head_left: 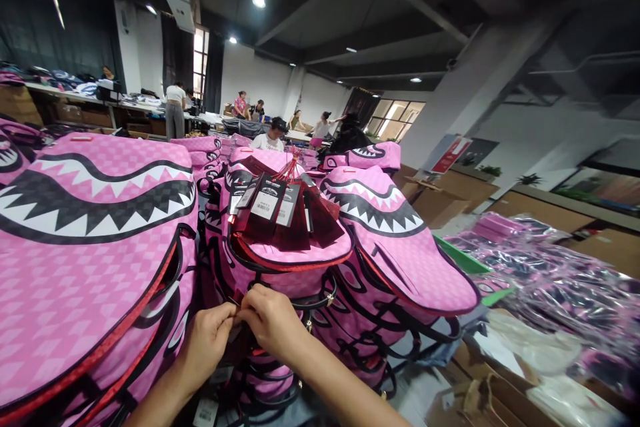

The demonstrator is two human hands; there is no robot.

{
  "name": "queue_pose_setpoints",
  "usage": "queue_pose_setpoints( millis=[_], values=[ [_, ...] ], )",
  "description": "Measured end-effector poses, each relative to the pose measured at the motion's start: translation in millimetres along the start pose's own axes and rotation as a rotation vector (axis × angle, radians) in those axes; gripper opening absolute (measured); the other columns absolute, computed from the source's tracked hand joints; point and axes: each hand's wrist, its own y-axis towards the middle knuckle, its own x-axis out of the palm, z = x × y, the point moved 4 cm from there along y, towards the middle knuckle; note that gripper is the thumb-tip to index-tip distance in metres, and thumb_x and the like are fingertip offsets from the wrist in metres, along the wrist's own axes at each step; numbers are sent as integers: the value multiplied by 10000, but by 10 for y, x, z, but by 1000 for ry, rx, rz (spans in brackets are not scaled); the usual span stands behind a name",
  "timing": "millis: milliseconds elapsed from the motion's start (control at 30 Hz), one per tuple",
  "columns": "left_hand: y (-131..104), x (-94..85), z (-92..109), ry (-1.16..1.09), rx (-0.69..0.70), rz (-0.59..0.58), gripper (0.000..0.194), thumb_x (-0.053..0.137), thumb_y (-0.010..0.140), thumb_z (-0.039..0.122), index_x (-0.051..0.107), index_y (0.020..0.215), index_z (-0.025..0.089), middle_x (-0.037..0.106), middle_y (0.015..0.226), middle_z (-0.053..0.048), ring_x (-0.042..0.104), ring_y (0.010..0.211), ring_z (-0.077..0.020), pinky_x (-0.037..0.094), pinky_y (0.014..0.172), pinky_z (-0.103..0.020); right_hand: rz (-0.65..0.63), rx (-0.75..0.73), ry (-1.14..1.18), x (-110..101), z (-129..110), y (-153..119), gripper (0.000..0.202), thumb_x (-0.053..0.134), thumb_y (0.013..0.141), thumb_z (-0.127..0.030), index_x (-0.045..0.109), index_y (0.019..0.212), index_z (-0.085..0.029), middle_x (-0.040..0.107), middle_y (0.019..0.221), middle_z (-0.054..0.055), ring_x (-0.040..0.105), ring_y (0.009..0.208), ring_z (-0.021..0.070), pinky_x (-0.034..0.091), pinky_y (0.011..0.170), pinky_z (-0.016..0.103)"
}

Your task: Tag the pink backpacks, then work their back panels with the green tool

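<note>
My left hand [207, 340] and my right hand [270, 320] meet at the front of the middle stack of pink backpacks [295, 280]. Both are closed in a pinch on what looks like a thin tag string, mostly hidden by the fingers. Just behind them are the black straps of the stack. On the top backpack lies a bunch of dark red and black hang tags [270, 203], their red strings [293, 163] gathered upward. Below my hands, a white barcode label [205, 411] shows partly.
Large pink shark-mouth backpacks are stacked on the left [95, 213] and right [395, 233]. Plastic-wrapped pink bags [560, 273] pile up at far right, above open cardboard boxes [490, 400]. A green tray edge [460, 257] shows between. Several people work at tables behind.
</note>
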Motion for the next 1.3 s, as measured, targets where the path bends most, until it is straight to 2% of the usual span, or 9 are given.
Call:
queue_pose_setpoints(
  millis=[100,200,333,467,567,700,833,967,1300],
  values=[
    [11,-20,-15,-28,-27,39,168,439,795,151,602,808,193,633,740,16,607,689,-123,449,658,-200,1,0,8,5,4,-2,85,592,872,-156,608,798,-195,596,796,-3,581,766,122,384,676,206],
    [22,13,-15,-65,0,-40,199,418,824,169,615,830,198,631,747,13,606,694,-123,451,650,-198,7,-1,10,-2,-4,2,83,594,864,-143,612,797,-189,597,796,1,577,765,123,385,675,208],
    [23,-15,-23,-30,-11,31,165,436,812,157,593,774,191,621,719,17,598,688,-121,440,655,-199,-7,-3,4,-1,-12,11,84,604,853,-133,619,791,-188,596,784,-1,572,758,124,380,663,209],
    [18,13,-9,-36,12,-45,190,421,858,204,600,797,194,598,694,22,578,643,-116,425,605,-192,-9,20,-17,-7,-14,12,87,594,871,-155,629,798,-186,605,789,3,580,763,127,385,674,215],
    [20,-28,0,23,12,40,190,420,834,165,592,760,195,606,686,22,585,645,-119,433,622,-197,-21,26,-8,-15,-25,12,80,595,867,-147,638,815,-189,613,801,5,591,776,130,396,684,214],
    [23,-15,25,-30,32,-29,186,441,866,217,623,830,204,648,743,8,618,689,-130,466,646,-201,-5,18,-5,-24,-27,11,75,596,869,-159,637,817,-193,612,799,4,590,772,134,401,683,222],
    [11,-47,22,22,16,40,190,437,860,194,614,791,201,637,720,11,612,679,-130,455,647,-206,-3,4,3,-6,-18,-7,81,592,870,-154,634,820,-201,608,800,-1,593,778,131,403,691,219],
    [-3,-28,47,24,32,-32,211,422,894,228,624,838,203,635,734,12,610,679,-128,453,639,-207,13,-13,12,-8,-4,-26,78,586,878,-169,632,820,-196,611,810,3,591,776,131,406,698,220],
    [-30,10,138,91,33,156,166,481,852,197,623,768,208,680,744,25,645,693,-120,486,669,-207,-43,-92,-29,-78,-61,-71,64,587,871,-179,647,854,-191,640,829,24,604,742,142,412,641,227]
  ],
)
